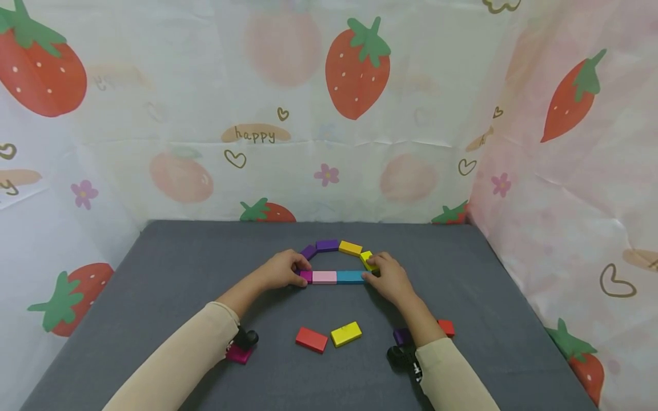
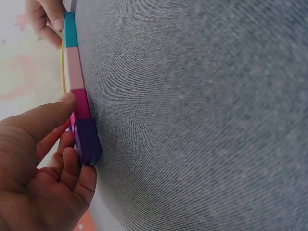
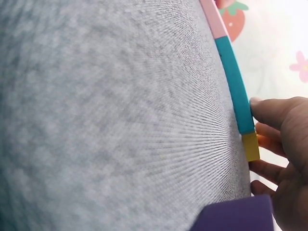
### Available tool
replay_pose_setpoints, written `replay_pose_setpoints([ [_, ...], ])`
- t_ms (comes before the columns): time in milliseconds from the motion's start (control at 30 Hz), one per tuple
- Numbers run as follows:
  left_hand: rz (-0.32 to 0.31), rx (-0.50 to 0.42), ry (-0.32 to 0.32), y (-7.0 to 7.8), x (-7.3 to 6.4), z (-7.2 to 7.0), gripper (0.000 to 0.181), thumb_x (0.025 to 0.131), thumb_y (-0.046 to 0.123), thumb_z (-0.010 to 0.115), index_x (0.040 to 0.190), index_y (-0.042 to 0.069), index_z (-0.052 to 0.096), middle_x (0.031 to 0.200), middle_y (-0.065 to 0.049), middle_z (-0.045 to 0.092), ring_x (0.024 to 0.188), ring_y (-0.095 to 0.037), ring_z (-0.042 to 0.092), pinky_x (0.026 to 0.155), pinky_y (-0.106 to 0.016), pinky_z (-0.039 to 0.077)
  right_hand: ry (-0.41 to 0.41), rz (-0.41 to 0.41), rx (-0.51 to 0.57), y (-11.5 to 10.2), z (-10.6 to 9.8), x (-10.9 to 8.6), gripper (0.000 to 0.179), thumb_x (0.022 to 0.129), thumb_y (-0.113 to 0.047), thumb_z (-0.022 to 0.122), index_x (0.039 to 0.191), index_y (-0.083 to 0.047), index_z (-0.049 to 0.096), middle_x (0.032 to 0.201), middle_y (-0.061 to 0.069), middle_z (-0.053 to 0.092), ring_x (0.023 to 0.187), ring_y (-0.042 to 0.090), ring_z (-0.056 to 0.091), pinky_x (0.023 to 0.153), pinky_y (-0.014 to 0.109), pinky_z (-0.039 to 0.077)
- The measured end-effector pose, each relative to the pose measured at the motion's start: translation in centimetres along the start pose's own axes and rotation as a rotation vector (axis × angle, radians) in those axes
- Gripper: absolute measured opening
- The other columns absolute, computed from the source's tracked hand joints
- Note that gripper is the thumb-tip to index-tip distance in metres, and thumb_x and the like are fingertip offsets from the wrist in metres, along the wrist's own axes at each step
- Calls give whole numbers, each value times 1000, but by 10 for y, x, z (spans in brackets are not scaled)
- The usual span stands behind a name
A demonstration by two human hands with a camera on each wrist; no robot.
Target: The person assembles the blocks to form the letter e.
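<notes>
A straight row of coloured blocks lies at the back of the table, with magenta (image 1: 306, 276), pink (image 1: 324, 277) and blue (image 1: 350, 277) blocks end to end. Behind it curves an arc of purple (image 1: 327, 245), orange (image 1: 350, 248) and yellow (image 1: 366, 260) blocks. At the row's left end my left hand (image 1: 280, 270) grips, thumb against the magenta block and fingers curled by a dark purple block (image 2: 88, 142). My right hand (image 1: 392, 279) holds the right end, thumb on the blue block and fingers curled behind a dark yellow block (image 3: 250, 147).
Nearer the front lie a red block (image 1: 311, 339) and a yellow block (image 1: 346, 334). A magenta block (image 1: 239, 354) is beside the left wrist; a purple block (image 1: 402, 337) and another red block (image 1: 446, 327) flank the right forearm. Strawberry-print cloth (image 1: 308, 171) walls surround the grey table (image 1: 195, 251).
</notes>
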State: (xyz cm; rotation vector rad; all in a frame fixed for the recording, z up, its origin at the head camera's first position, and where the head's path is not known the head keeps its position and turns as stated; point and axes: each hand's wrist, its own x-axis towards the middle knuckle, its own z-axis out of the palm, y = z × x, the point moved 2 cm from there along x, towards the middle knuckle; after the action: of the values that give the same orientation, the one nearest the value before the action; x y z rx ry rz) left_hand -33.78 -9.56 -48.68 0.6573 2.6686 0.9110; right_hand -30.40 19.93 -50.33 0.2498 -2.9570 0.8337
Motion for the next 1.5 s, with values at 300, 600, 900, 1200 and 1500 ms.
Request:
replay_pose_setpoints([
  [300, -5, 3, -12, 3, -2, -3, 31, 86, 19, 84, 114, 11, 74, 107, -3, 66, 100, -20, 57, 94, -42, 49, -2, 0, -1, 1, 1, -1, 44, 96, -30, 74, 132, -6, 67, 136, 9, 60, 128, 31, 56, 109, 52, 43],
  [600, -6, -37, 3, 5, -3, -4, 28, 88, 16, 81, 114, 10, 73, 111, -4, 69, 105, -23, 60, 99, -45, 49, 0, -2, -5, 2, 0, 0, 45, 96, -30, 74, 133, -5, 67, 136, 10, 60, 128, 31, 56, 109, 52, 42],
  [900, -25, -33, 37, 0, -6, -10, 29, 89, 17, 81, 116, 9, 74, 118, -7, 70, 113, -27, 64, 100, -47, 51, -5, -2, -5, 1, 0, -1, 44, 96, -30, 73, 132, -5, 67, 137, 10, 59, 129, 32, 55, 109, 53, 42],
  [1200, -20, 8, 40, -9, -8, -18, 32, 87, 14, 82, 117, 7, 74, 122, -12, 66, 115, -31, 64, 97, -48, 51, 1, -9, -2, 0, -2, -1, 44, 96, -30, 73, 132, -5, 67, 137, 11, 59, 128, 33, 56, 110, 54, 42],
  [1500, -12, 47, 32, -13, -6, -16, 36, 85, 14, 84, 119, 7, 74, 123, -13, 65, 117, -32, 63, 101, -50, 49, 0, -10, -8, 2, 0, 0, 45, 97, -30, 73, 133, -5, 66, 137, 10, 59, 129, 32, 56, 109, 54, 42],
])
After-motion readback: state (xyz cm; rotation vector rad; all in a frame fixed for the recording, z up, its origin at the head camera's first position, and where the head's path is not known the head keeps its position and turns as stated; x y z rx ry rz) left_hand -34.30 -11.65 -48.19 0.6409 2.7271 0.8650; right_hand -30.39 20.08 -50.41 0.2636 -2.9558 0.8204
